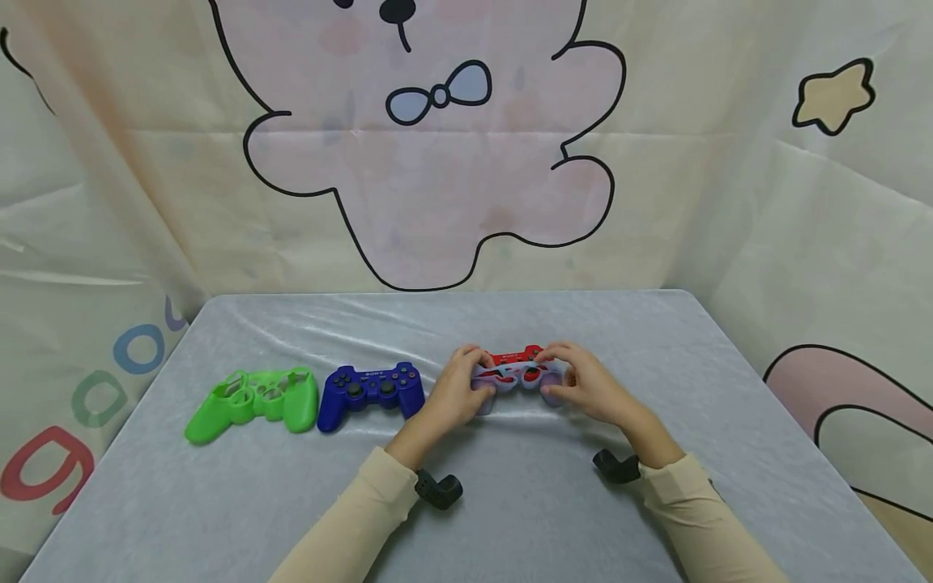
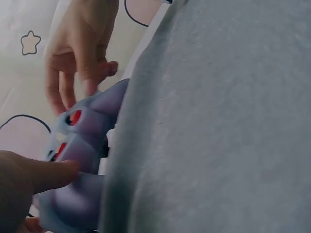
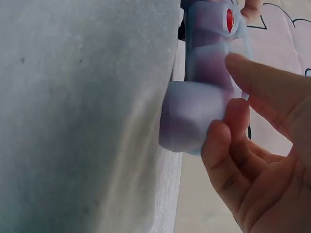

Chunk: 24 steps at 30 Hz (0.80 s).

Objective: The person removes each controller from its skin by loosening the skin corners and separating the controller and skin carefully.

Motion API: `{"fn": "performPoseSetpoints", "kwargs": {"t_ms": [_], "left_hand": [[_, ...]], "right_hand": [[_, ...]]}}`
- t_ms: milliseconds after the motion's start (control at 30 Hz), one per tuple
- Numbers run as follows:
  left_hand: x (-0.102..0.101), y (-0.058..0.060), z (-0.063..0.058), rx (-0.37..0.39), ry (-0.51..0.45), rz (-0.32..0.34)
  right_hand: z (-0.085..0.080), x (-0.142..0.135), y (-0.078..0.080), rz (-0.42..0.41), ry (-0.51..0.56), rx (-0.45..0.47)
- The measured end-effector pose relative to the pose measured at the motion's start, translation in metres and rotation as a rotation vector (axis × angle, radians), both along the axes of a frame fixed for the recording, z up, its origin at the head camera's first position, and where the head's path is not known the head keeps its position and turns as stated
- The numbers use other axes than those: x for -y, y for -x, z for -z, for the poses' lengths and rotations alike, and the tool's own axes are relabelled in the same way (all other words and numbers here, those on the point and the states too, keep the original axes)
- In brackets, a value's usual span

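Observation:
A translucent light purple silicone controller cover (image 1: 506, 384) is held between both hands, with red showing through its holes. My left hand (image 1: 457, 390) grips its left end, the thumb lying along the near side in the left wrist view. At the right end, my right hand (image 1: 589, 384) pinches the cover, thumb on one side and bent fingers by the rounded handle (image 3: 194, 114). Just behind the cover lies a red game controller (image 1: 516, 357), mostly hidden by it. Whether the controller sits partly inside the cover, I cannot tell.
On the grey cloth-covered table (image 1: 525, 502), a blue game controller (image 1: 373, 397) lies close to the left hand. Further left is a bright green silicone controller cover (image 1: 255, 401). A printed curtain (image 1: 437, 178) stands behind the table's back edge.

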State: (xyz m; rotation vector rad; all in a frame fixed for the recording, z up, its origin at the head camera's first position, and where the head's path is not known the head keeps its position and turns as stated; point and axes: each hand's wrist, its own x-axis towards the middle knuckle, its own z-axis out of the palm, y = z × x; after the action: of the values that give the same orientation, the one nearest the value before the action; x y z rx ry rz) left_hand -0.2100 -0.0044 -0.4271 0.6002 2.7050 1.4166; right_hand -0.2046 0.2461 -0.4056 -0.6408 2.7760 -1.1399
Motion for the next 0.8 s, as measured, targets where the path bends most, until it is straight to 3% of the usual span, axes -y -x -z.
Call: {"fn": "performPoseSetpoints", "kwargs": {"t_ms": [133, 333, 500, 800], "left_hand": [[0.005, -0.002, -0.008, 0.021, 0.112, 0.055], [0.007, -0.004, -0.012, 0.036, 0.236, 0.099], [0.008, -0.003, -0.010, 0.039, 0.245, 0.105], [0.017, -0.001, -0.010, 0.053, 0.270, 0.156]], "right_hand": [[0.000, -0.002, 0.001, -0.020, -0.072, 0.000], [0.005, -0.005, 0.003, -0.051, -0.192, -0.073], [0.007, -0.006, 0.002, -0.048, -0.183, -0.104], [0.004, -0.007, 0.002, -0.045, -0.157, -0.045]]}}
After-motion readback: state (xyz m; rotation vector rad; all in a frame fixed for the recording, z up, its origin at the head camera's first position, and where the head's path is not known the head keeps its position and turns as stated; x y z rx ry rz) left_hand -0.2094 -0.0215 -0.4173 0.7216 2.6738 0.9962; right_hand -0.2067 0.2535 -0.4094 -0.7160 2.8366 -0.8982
